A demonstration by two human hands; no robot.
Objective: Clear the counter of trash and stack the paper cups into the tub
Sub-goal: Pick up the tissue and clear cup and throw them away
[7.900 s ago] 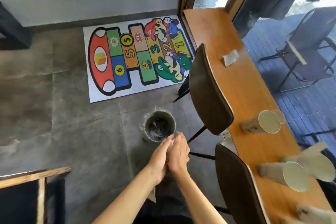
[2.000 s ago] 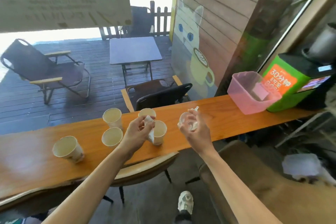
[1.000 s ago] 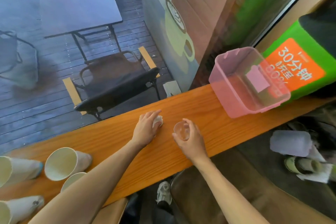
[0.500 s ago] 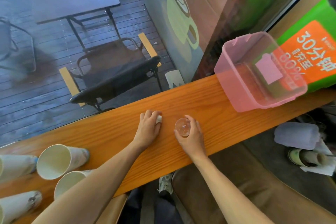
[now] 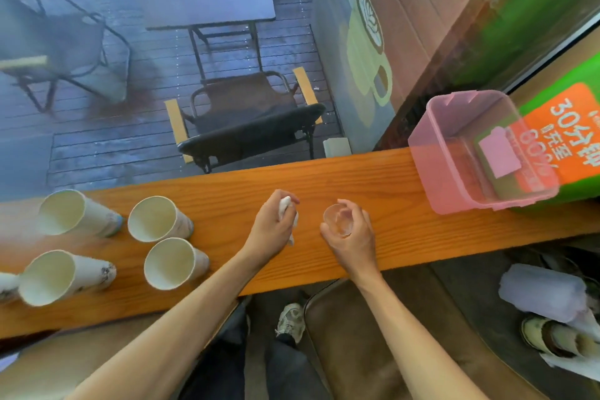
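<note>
Left hand: my left hand point(image 5: 272, 228) is closed around a crumpled white tissue wad point(image 5: 286, 204), soft and wrinkly, with a bit poking out the top of my fist and another bit out the bottom.

Right hand: my right hand point(image 5: 349, 234) has its fingers curled around a little clear plastic cup point(image 5: 337, 221), round rim, see-through, mouth facing up at me. Both hands hover over the middle of the counter, just beside each other.

Counter: long orange-brown wood counter point(image 5: 373, 178) with a visible grain, pretty smooth looking, running left to right under my hands.

Paper cups: four cream paper cups off to my left, all open mouths toward the camera — far left one point(image 5: 69, 213), middle one point(image 5: 156, 219), near left one point(image 5: 52, 278), near one point(image 5: 172, 264). They're well apart from either hand. A fifth cup edge shows at the far left, too cut off to tell much.

Tub: pink translucent plastic tub point(image 5: 454, 178), boxy with rounded corners, sits on the right end of the counter, well apart from my right hand. A pink label shows through its wall.

Around: green and orange box point(image 5: 581, 127) right behind the tub; brown chair back point(image 5: 350, 334) under my right arm; window glass past the counter with a patio chair point(image 5: 246, 127) outside.
</note>
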